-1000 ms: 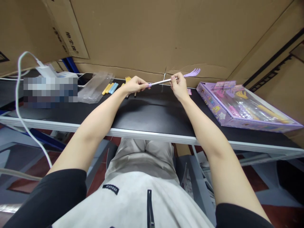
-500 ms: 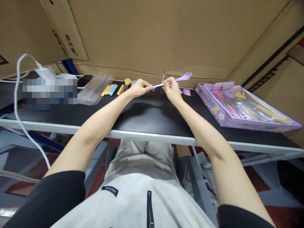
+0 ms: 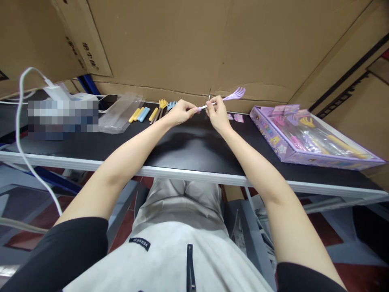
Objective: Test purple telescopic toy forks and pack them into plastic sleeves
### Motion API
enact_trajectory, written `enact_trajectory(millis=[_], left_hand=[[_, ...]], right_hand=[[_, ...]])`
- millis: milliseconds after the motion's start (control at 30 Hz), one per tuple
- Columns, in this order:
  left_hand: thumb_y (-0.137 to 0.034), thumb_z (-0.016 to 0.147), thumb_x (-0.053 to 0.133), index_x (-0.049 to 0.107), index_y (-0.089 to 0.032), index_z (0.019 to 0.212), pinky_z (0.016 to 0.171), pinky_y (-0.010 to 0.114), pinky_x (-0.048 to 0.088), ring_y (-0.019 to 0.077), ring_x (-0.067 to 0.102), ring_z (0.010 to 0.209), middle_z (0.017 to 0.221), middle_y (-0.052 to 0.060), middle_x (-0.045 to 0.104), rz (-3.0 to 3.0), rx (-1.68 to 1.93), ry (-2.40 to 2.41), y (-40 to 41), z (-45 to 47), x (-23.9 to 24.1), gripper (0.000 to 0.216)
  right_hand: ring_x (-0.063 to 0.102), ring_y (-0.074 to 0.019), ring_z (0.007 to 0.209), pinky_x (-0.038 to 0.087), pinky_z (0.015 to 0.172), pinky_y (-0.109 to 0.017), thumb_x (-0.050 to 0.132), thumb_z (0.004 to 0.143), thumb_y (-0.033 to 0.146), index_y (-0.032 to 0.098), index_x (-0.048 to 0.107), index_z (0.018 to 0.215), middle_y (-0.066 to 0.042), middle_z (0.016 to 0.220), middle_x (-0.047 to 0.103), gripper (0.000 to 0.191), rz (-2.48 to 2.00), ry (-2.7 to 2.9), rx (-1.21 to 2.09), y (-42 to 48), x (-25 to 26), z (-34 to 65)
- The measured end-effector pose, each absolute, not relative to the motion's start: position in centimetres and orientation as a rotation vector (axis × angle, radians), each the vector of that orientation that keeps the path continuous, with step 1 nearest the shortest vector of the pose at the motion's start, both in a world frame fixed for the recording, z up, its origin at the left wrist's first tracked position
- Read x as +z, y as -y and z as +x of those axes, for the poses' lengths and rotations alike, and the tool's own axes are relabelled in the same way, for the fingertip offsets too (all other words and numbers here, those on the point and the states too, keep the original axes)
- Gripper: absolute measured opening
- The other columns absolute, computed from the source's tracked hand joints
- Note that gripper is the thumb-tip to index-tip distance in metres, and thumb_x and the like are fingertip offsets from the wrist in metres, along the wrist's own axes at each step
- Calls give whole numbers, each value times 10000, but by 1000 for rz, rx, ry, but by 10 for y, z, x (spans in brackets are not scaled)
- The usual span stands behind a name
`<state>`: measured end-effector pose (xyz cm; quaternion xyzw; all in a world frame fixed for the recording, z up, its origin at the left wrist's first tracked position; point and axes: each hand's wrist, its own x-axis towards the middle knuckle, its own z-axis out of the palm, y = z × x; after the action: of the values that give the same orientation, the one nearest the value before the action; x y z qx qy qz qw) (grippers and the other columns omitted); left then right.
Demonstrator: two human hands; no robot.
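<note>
"Cardboard point(image 3: 225, 44) stands at twelve o'clock beyond the black table point(image 3: 194, 156). Where's the purple claw stick point(image 3: 235, 94)?"
"One o'clock, held up: left hand point(image 3: 181, 112) pinching its lower end, right hand point(image 3: 217, 115) gripping the shaft."
"And the purple box point(image 3: 275, 140)?"
"Three o'clock."

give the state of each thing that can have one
Purple-headed stick, held up, tilted
Left hand, closed on the stick's left end
Right hand, pinching the stick below its head
Display box, open, packed with wrapped sticks
Clear bag, lying flat
Yellow and blue handles, lying side by side
</note>
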<state>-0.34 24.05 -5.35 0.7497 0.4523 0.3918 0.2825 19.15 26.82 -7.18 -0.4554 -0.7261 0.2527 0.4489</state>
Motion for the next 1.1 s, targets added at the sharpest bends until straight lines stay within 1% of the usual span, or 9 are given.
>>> enact_trajectory(millis=[133, 233, 367, 500, 600, 700, 800, 900, 1100], left_hand=[[-385, 1001, 685, 697, -168, 807, 691, 288, 418, 163, 506, 667, 651, 14, 592, 2096, 1086, -1254, -246, -4, -58, 292], [-365, 1004, 682, 699, -175, 850, 758, 298, 450, 181, 557, 740, 725, 28, 635, 2131, 1114, -1291, -250, -7, -61, 245], [-378, 1016, 659, 704, -180, 894, 825, 318, 478, 203, 599, 810, 790, 42, 671, 2133, 1094, -1365, -256, -17, -66, 237], [-416, 1029, 641, 707, -184, 902, 828, 330, 493, 214, 621, 810, 802, 52, 688, 2109, 1048, -1393, -263, -26, -72, 273], [-436, 1023, 649, 708, -189, 914, 814, 329, 501, 213, 627, 801, 805, 53, 692, 2107, 1045, -1346, -264, -27, -75, 276], [-464, 1020, 666, 699, -191, 916, 795, 320, 500, 207, 631, 789, 796, 50, 683, 2091, 1058, -1289, -260, -20, -74, 294], [-454, 1020, 664, 685, -194, 898, 795, 320, 497, 204, 626, 779, 785, 48, 674, 2083, 1095, -1280, -253, -11, -70, 287], [-413, 1009, 652, 673, -199, 869, 808, 325, 496, 211, 621, 798, 781, 53, 673, 2084, 1120, -1320, -245, -4, -65, 256], [-402, 958, 696, 668, -204, 845, 829, 324, 503, 231, 626, 861, 761, 52, 659, 2074, 1112, -1408, -240, 1, -62, 229]], right_hand=[[633, -141, 697, 538, 705, -250, 742, 986, 688, 251, 628, 1051, 33, 716, 592, 457, -1095, 1657, 742, -264, -71, 181], [557, -106, 574, 448, 555, -218, 822, 925, 678, 241, 664, 1030, 50, 678, 582, 477, -1029, 1650, 891, -255, -69, 170], [478, -73, 468, 367, 458, -206, 814, 924, 695, 215, 693, 961, 58, 621, 573, 496, -992, 1589, 1039, -247, -64, 167], [461, -53, 448, 339, 429, -172, 832, 895, 719, 210, 637, 872, 75, 578, 533, 546, -1105, 1343, 1054, -251, -58, 181], [489, -46, 474, 354, 436, -155, 883, 853, 704, 215, 609, 887, 81, 612, 563, 561, -1188, 1195, 1096, -255, -55, 191], [484, -40, 491, 372, 458, -151, 903, 856, 660, 221, 574, 886, 93, 634, 557, 550, -1175, 1122, 1096, -257, -51, 193], [455, -39, 487, 371, 466, -159, 887, 894, 622, 223, 535, 862, 101, 624, 507, 533, -1140, 1122, 1061, -259, -47, 192], [467, -52, 498, 393, 485, -176, 862, 931, 600, 226, 516, 849, 95, 618, 468, 516, -1144, 1156, 1013, -261, -45, 192], [453, -74, 489, 388, 491, -201, 884, 914, 580, 246, 443, 799, 106, 587, 372, 565, -1185, 1263, 969, -265, -52, 194]])
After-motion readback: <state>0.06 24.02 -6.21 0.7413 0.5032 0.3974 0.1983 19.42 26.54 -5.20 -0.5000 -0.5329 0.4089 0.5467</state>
